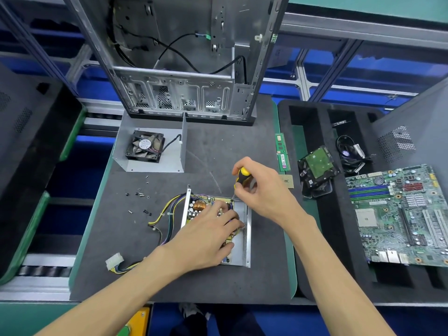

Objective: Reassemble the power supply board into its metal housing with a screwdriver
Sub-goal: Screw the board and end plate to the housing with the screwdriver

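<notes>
The power supply board [197, 206], with a copper coil and capacitors, lies inside its open metal housing [242, 221] on the grey mat. My left hand [206, 236] rests flat on the board, pressing it down and hiding most of it. My right hand [261, 190] grips a yellow and black screwdriver [243, 177] held nearly upright, its tip at the board's far right corner. Yellow, black and purple cables [164, 214] run from the board to a white connector [114, 261] at the left. Several loose screws [140, 194] lie on the mat left of the housing.
The housing's cover with a black fan [145, 146] sits behind. An open computer case [184, 69] stands at the back. A RAM stick [282, 151] and a CPU [287, 181] lie on the right; a foam tray holds a hard drive [317, 166], cables and a motherboard [397, 214].
</notes>
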Demonstrator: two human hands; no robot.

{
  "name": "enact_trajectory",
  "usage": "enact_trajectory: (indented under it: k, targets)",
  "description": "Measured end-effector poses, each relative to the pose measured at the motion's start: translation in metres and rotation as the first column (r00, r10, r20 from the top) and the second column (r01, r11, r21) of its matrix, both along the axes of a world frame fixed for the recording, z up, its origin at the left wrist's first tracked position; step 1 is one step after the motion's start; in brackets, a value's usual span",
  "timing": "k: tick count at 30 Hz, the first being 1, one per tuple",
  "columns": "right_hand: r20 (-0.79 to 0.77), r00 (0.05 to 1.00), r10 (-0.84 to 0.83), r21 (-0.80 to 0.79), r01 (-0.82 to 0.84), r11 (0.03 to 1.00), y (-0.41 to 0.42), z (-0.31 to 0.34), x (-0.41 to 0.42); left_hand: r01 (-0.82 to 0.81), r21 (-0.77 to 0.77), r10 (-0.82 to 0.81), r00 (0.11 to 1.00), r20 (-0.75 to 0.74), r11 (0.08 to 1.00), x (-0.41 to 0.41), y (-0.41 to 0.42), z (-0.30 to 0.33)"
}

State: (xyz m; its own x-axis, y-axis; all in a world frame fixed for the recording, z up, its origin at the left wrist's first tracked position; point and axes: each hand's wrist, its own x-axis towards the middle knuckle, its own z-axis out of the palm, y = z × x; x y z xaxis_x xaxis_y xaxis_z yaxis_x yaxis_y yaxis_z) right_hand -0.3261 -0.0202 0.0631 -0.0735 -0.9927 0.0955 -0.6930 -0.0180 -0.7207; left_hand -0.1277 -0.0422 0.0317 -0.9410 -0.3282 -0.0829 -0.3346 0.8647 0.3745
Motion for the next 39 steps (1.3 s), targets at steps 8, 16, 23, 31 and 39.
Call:
enact_trajectory:
  k: [8,16,23,31,39]
  targets:
    - [-0.046,0.999,-0.001,-0.008,0.001,1.000,-0.010,0.004,0.008,-0.016,0.033,0.018,0.998,-0.059,0.999,0.001,-0.006,0.009]
    - [0.048,0.999,-0.025,0.167,0.017,0.986,-0.006,0.011,-0.004,-0.014,0.078,0.023,0.993,-0.113,0.997,0.004,-0.008,0.014]
    - [0.079,0.997,-0.022,0.241,0.003,0.971,0.002,0.022,-0.008,-0.027,0.078,0.035,0.994,-0.102,0.997,0.006,-0.007,0.013]
    - [0.201,0.979,-0.032,0.245,-0.019,0.969,0.007,0.022,0.002,-0.090,0.169,0.107,0.990,-0.096,0.981,0.002,-0.015,0.019]
    - [0.211,0.975,-0.063,0.224,0.014,0.974,0.007,0.015,0.004,-0.154,0.339,0.295,0.859,-0.419,0.928,-0.013,-0.051,0.074]
